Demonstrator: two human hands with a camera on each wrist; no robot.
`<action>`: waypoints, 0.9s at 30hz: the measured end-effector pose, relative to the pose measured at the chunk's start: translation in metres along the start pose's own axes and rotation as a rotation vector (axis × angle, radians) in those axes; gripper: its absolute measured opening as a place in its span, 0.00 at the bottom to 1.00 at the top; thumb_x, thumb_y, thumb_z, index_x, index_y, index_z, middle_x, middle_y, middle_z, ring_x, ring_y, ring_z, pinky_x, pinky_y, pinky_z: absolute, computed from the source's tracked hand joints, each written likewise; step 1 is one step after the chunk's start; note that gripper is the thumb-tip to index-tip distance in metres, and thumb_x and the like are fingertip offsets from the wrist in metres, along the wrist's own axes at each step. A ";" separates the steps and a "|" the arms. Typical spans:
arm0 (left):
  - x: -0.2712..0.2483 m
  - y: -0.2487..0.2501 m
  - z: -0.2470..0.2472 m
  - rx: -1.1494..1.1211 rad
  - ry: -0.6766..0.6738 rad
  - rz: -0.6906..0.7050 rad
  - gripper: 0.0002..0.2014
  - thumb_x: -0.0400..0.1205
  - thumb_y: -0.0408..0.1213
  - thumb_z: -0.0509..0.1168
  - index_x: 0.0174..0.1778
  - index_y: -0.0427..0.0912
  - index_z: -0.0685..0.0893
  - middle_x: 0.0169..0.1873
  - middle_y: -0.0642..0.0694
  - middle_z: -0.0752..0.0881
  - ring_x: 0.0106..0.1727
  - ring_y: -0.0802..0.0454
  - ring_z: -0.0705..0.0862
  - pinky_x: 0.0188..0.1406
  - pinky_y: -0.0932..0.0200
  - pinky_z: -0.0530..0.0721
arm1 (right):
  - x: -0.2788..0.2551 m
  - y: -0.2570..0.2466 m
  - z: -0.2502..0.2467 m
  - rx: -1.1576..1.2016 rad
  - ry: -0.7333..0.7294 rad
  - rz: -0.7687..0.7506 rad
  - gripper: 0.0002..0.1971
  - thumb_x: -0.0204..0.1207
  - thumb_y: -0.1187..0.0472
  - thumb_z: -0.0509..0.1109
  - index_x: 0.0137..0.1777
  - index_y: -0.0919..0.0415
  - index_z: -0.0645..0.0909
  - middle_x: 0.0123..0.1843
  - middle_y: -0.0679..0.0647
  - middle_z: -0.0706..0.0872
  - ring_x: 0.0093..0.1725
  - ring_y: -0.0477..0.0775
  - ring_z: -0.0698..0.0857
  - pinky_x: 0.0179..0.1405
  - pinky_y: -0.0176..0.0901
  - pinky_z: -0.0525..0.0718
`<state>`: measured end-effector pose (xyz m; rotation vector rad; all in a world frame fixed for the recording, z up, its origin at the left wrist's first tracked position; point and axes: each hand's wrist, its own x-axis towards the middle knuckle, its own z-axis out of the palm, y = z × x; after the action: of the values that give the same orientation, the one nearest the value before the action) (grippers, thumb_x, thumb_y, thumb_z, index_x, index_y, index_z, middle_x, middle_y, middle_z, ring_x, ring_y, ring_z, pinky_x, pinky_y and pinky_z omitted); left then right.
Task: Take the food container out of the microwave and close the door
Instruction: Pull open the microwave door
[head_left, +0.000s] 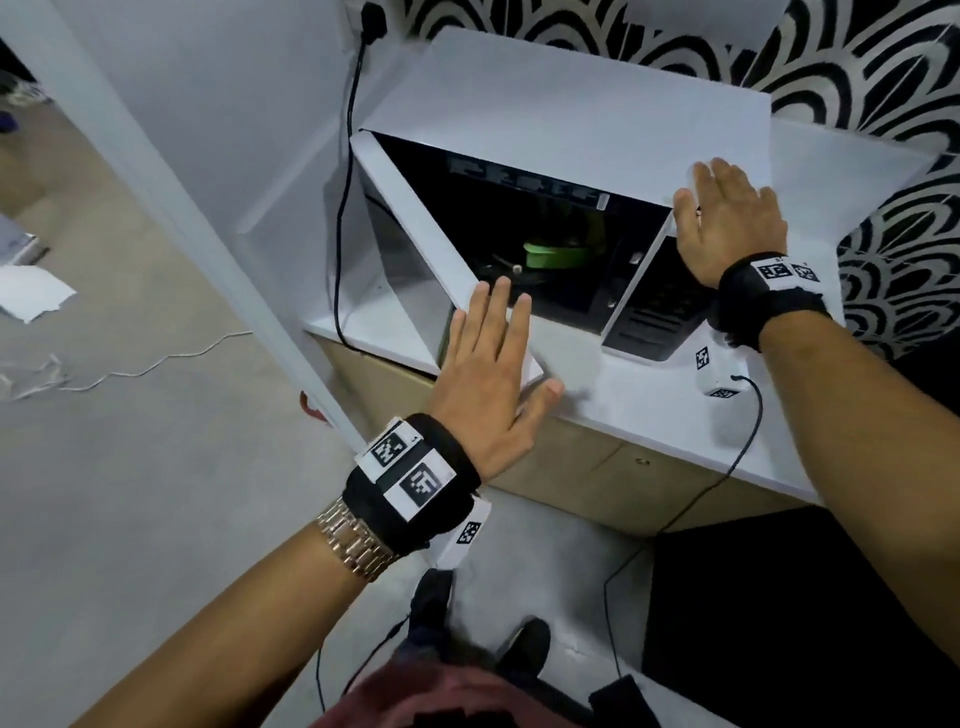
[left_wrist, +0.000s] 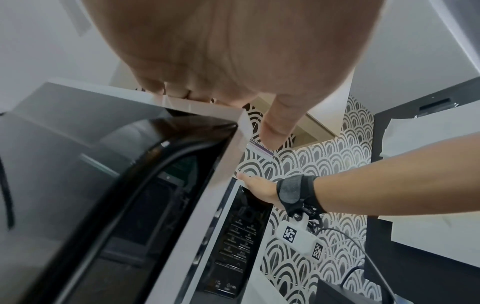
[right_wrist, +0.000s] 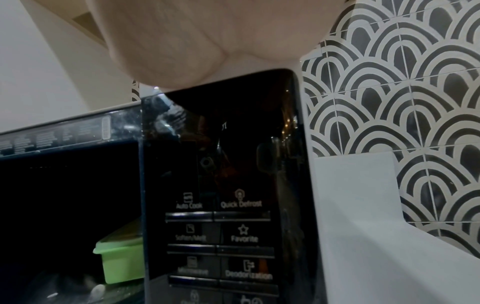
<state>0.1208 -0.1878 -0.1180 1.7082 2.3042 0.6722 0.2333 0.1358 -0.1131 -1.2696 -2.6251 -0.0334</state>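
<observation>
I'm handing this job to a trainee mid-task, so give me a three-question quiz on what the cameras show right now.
1. True or false: the green container is inside the microwave.
2. Where does the right hand rest? A) inside the cavity B) on the microwave's top front corner, above the control panel C) on the power cable
3. Fill in: the left hand lies with straight fingers on the top edge of the open ____.

Key: 1 true; 2 B; 3 door.
</observation>
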 end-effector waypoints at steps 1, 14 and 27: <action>-0.006 -0.002 0.000 -0.004 0.011 -0.006 0.38 0.84 0.55 0.49 0.84 0.40 0.42 0.86 0.41 0.39 0.86 0.47 0.33 0.85 0.48 0.34 | 0.000 0.001 0.001 -0.001 0.015 -0.013 0.35 0.87 0.42 0.40 0.86 0.62 0.61 0.88 0.64 0.64 0.87 0.63 0.63 0.84 0.70 0.60; -0.068 -0.033 -0.031 0.189 0.112 -0.257 0.42 0.81 0.60 0.50 0.84 0.36 0.47 0.86 0.40 0.46 0.87 0.47 0.41 0.85 0.48 0.39 | -0.004 -0.001 -0.002 -0.010 0.066 -0.032 0.32 0.88 0.43 0.43 0.83 0.64 0.63 0.86 0.67 0.66 0.80 0.75 0.69 0.80 0.72 0.66; -0.067 -0.051 -0.034 0.388 0.104 -0.470 0.46 0.76 0.60 0.57 0.84 0.46 0.44 0.85 0.34 0.38 0.85 0.33 0.33 0.79 0.29 0.29 | 0.005 0.000 0.007 0.034 0.138 -0.068 0.28 0.87 0.43 0.42 0.73 0.64 0.67 0.76 0.70 0.73 0.76 0.71 0.73 0.71 0.75 0.73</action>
<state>0.0844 -0.2713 -0.1195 1.1868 2.9087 0.2353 0.2292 0.1404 -0.1192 -1.1242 -2.5388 -0.0847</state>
